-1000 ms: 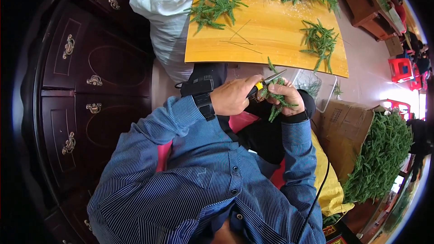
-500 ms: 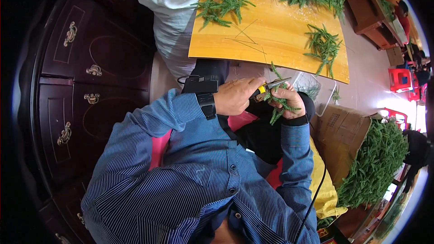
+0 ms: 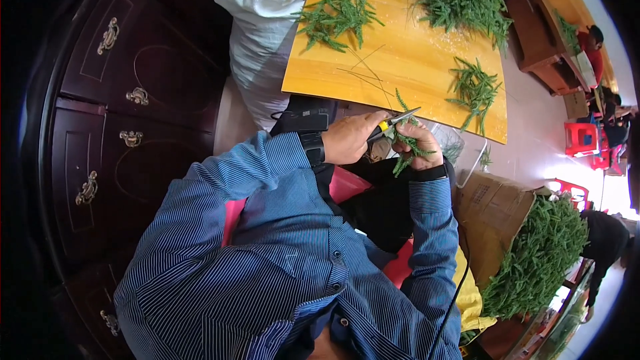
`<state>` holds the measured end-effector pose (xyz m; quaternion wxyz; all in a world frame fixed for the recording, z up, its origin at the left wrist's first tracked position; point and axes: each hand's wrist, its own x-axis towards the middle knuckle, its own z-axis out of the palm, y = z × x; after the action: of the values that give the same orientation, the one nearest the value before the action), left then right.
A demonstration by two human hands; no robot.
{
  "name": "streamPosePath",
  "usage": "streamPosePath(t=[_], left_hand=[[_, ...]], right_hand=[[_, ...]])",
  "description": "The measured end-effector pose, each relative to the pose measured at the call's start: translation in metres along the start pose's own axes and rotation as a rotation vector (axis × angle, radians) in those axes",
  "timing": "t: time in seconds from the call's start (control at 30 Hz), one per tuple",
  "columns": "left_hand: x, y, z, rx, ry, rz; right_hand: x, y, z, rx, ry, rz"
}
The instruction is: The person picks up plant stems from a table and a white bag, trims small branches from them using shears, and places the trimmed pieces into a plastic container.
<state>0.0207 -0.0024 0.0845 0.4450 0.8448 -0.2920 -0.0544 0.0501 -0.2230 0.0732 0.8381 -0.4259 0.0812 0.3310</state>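
Observation:
My left hand (image 3: pixel 349 139) is closed around pliers with yellow-and-black handles. The metal jaws of the pliers (image 3: pixel 405 116) point to the right, against a green artificial-looking sprig (image 3: pixel 415 149). That sprig is pinched in my right hand (image 3: pixel 427 147), its leafy tips sticking out above and below the fingers. Whether the jaws grip the stem is hard to make out. Just beyond my hands, several thin dark wires or stems (image 3: pixel 365 75) lie on the yellow tabletop (image 3: pixel 413 80).
Green sprigs lie in a left bunch (image 3: pixel 339 16), a right bunch (image 3: pixel 475 92) and a large far pile (image 3: pixel 453 0). A white sack (image 3: pixel 257 47) stands left of the table. A cardboard box (image 3: pixel 493 210) of greenery sits at right. Dark drawers (image 3: pixel 133 140) line the left; people work far right.
The view has shifted slightly, so the table sits a little lower. Both hands stay together at the sprig, with the pliers still held. At far right, a person in black now shows more fully.

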Motion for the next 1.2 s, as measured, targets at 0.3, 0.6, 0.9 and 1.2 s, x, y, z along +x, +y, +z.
streamPosePath(t=[0.3, 0.6, 0.9, 1.2], left_hand=[[0.016, -0.01, 0.012, -0.139, 0.171, -0.136], [0.027, -0.01, 0.018, -0.208, 0.312, -0.244], [0.032, -0.025, -0.002, -1.216, -0.057, -0.462], [0.027, -0.034, -0.011, -1.32, -0.235, -0.363]], right_hand=[[0.016, -0.022, 0.018, -0.065, 0.116, 0.021], [0.023, -0.027, 0.043, -0.419, 0.338, -0.214], [0.016, -0.042, 0.042, -0.299, 0.379, -0.264], [0.015, -0.058, 0.035, -0.198, 0.431, -0.363]])
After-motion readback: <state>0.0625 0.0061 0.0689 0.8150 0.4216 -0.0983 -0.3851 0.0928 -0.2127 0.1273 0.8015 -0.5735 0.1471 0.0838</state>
